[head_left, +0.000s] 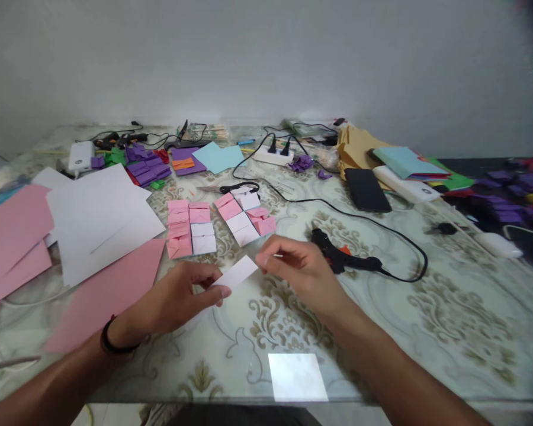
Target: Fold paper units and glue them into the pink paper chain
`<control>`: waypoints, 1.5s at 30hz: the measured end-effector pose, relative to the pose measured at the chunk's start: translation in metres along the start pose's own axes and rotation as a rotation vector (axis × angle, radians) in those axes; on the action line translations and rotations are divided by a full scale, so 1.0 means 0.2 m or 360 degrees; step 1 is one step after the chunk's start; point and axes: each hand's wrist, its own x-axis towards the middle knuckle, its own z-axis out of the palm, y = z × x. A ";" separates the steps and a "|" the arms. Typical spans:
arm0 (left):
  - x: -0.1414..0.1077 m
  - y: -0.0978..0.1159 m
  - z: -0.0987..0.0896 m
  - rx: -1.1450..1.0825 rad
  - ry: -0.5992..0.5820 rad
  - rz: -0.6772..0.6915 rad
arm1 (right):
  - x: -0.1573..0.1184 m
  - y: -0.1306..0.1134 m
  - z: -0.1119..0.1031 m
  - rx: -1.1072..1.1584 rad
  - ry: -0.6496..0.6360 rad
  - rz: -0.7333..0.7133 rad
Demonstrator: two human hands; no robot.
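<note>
A small white piece of paper [238, 274] is held above the table between my two hands. My left hand [177, 296] has its left end between thumb and fingers. At the paper's upper right corner, my right hand [299, 269] pinches with thumb and forefinger. Just beyond lie two panels of folded pink and white squares, the left panel [190, 228] nearly straight and the right panel [244, 220] turned at an angle. A bright white square [297, 377] lies by the near table edge. Right of my right hand rests a black glue gun [344, 253].
White sheets [102, 219] and pink sheets [111, 296] overlap on the left. Scissors [237, 187] lie behind the panels. A power strip [273, 155], a black phone [368, 189] and purple folded papers [148, 168] sit farther back. The glue gun's cord [359, 213] loops across the right side.
</note>
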 end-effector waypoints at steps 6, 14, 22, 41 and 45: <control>0.00 0.00 0.01 -0.0111 0.0047 0.0039 | 0.00 0.01 0.00 0.0167 -0.0051 0.0025; 0.00 -0.02 0.02 0.0019 0.0030 0.0015 | -0.04 0.06 0.12 -0.0042 -0.0260 0.0411; 0.00 -0.04 0.05 0.0186 0.0437 0.0237 | -0.02 0.04 0.08 -0.0105 -0.0043 0.0297; 0.00 -0.03 0.05 -0.0184 0.0134 -0.0013 | -0.05 0.05 0.13 -0.0233 -0.0198 0.0214; 0.01 -0.05 0.07 -0.0472 0.0258 -0.0030 | -0.04 0.06 0.13 0.0076 -0.0245 0.0278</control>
